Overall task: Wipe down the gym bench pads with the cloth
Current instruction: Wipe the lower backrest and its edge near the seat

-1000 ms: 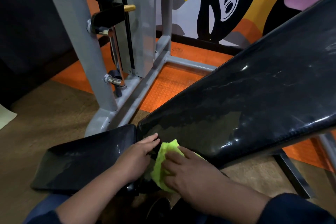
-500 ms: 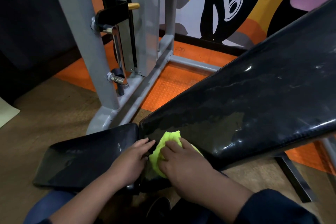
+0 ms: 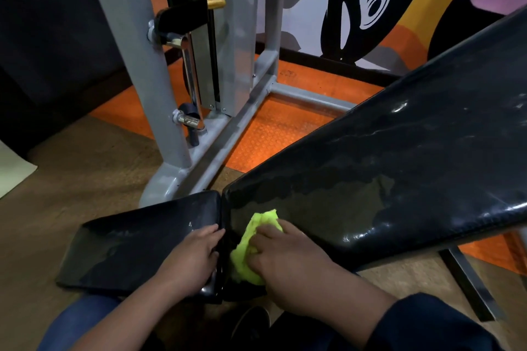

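Observation:
A black inclined back pad [image 3: 385, 168] rises to the upper right, and a smaller black seat pad [image 3: 134, 248] lies flat to its left. A bright yellow-green cloth [image 3: 252, 248] is bunched at the low end of the back pad, beside the gap between the pads. My right hand [image 3: 288, 262] lies over the cloth with fingers curled around it and presses it onto the pad. My left hand [image 3: 194, 256] rests on the seat pad's right edge, fingers fairly straight, touching the gap. Wet streaks show on both pads.
A grey steel machine frame [image 3: 159, 111] with a chrome rod and black carriage stands just behind the seat pad. Its base rail [image 3: 308, 95] runs along orange rubber flooring. A painted wall sits at the back. The bench's metal leg [image 3: 467, 279] angles down at the right.
Both hands and the cloth stay at the low end of the back pad, with the cloth shifted only slightly. The view has moved a little.

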`<action>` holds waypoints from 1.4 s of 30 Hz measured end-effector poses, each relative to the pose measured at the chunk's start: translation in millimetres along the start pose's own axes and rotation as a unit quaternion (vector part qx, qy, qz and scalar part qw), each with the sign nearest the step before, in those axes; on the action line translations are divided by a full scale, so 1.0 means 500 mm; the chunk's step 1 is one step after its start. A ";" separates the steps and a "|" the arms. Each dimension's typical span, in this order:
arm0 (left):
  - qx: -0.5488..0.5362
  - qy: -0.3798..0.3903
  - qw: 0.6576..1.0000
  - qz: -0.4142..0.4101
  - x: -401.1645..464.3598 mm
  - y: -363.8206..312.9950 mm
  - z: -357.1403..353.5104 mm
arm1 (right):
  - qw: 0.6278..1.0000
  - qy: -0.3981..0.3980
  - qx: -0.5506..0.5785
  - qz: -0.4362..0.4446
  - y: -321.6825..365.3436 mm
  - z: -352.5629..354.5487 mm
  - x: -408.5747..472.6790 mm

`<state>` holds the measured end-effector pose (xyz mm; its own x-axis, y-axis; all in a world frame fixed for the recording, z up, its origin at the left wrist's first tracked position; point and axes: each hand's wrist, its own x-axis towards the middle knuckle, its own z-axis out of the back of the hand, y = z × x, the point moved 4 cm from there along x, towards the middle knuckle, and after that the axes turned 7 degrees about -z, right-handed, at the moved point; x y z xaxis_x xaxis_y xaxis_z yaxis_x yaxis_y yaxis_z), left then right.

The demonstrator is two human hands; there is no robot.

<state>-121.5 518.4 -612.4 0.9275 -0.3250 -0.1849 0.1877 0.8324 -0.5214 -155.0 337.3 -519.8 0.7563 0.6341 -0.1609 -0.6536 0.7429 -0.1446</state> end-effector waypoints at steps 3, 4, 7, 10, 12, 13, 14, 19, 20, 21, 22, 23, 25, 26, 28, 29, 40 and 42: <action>0.007 0.014 1.000 -0.007 -0.003 0.003 -0.011 | 1.000 0.003 -0.009 -0.024 0.017 0.004 0.022; 0.009 0.021 1.000 -0.013 -0.003 0.002 -0.016 | 1.000 0.010 -0.012 -0.020 0.016 0.001 0.021; 0.008 0.038 0.999 -0.021 -0.004 0.005 -0.026 | 1.000 0.009 0.010 -0.022 -0.011 0.013 0.010; 0.009 0.045 0.999 -0.022 0.002 0.015 -0.030 | 0.998 0.000 0.006 -0.055 -0.013 0.037 0.031; 0.017 0.053 0.998 -0.024 0.005 0.016 -0.031 | 0.999 0.019 -0.004 -0.049 -0.003 0.032 0.036; 0.018 0.057 0.998 -0.025 0.006 0.016 -0.031 | 0.999 0.018 -0.005 -0.037 -0.005 0.031 0.033; 0.015 0.059 0.998 -0.026 0.008 0.018 -0.031 | 0.999 0.013 0.002 -0.030 -0.010 0.031 0.028; 0.001 0.068 0.998 -0.019 0.008 0.027 -0.035 | 0.998 0.004 0.000 -0.069 -0.028 0.055 0.044; 0.000 0.066 0.998 -0.020 0.007 0.028 -0.037 | 0.998 0.008 -0.003 -0.066 -0.025 0.053 0.046; -0.001 0.068 0.997 -0.021 0.006 0.027 -0.038 | 0.998 0.010 -0.001 -0.058 -0.026 0.049 0.044; -0.002 0.069 0.997 -0.021 0.005 0.027 -0.038 | 0.999 0.011 0.006 -0.051 -0.031 0.048 0.040; -0.003 0.071 0.997 -0.020 0.004 0.028 -0.037 | 0.998 0.015 0.018 -0.052 -0.039 0.050 0.036; -0.003 0.070 0.997 -0.022 0.007 0.029 -0.035 | 0.997 0.016 0.024 -0.075 -0.056 0.061 0.042; -0.003 0.069 0.997 -0.023 0.008 0.029 -0.034 | 0.996 0.013 0.015 -0.087 -0.058 0.066 0.051; -0.001 0.072 0.997 -0.020 0.010 0.028 -0.036 | 0.995 0.022 0.004 -0.097 -0.053 0.065 0.066; -0.001 0.075 0.997 -0.019 0.011 0.029 -0.037 | 0.995 0.029 0.005 -0.091 -0.051 0.063 0.068; 0.009 0.088 0.996 -0.017 0.021 0.040 -0.034 | 0.991 0.078 0.022 -0.103 -0.082 0.075 0.080; 0.010 0.090 0.996 -0.015 0.024 0.038 -0.029 | 0.990 0.075 0.027 -0.117 -0.093 0.087 0.084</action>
<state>-111.7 524.0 -636.7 0.8493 -0.4227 -0.3164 0.2224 0.8299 -0.5117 -91.6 339.0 -477.2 0.8711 0.4082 -0.2730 -0.4563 0.8783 -0.1428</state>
